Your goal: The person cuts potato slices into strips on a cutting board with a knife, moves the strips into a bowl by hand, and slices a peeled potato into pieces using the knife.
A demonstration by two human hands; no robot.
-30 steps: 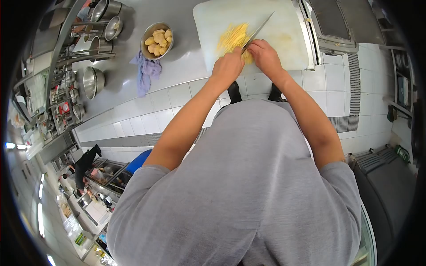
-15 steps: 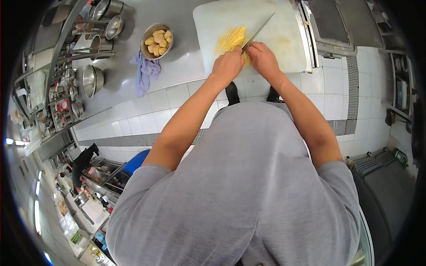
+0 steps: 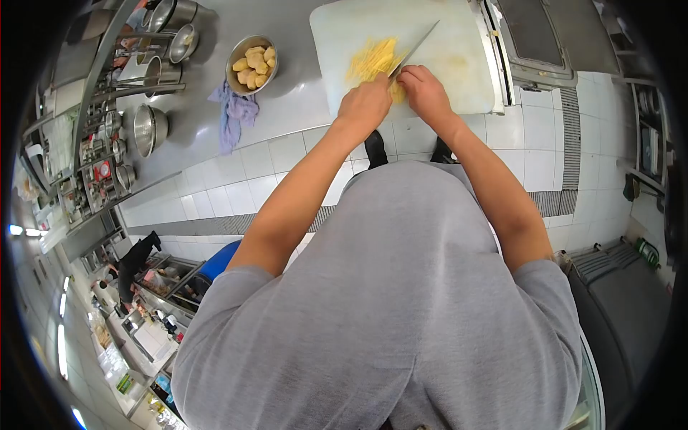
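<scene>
Knife point(image 3: 421, 45) slightly farther left, closed left hand point(image 3: 365, 102) round it, curled right hand point(image 3: 423, 92) alongside, white board point(image 3: 462, 39), steel counter point(image 3: 301, 57), tiled floor point(image 3: 524, 129).

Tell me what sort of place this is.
Most likely a professional kitchen: a knife and yellow strips on a large cutting board, a long metal counter, and metal pots beside and around shelving.

Yeah, my left arm point(image 3: 290, 197) angles toward 1 o'clock, left hand point(image 3: 364, 102) clenched; right arm's point(image 3: 502, 186) toward 11, right hand's point(image 3: 424, 93) fingers bent.
</scene>
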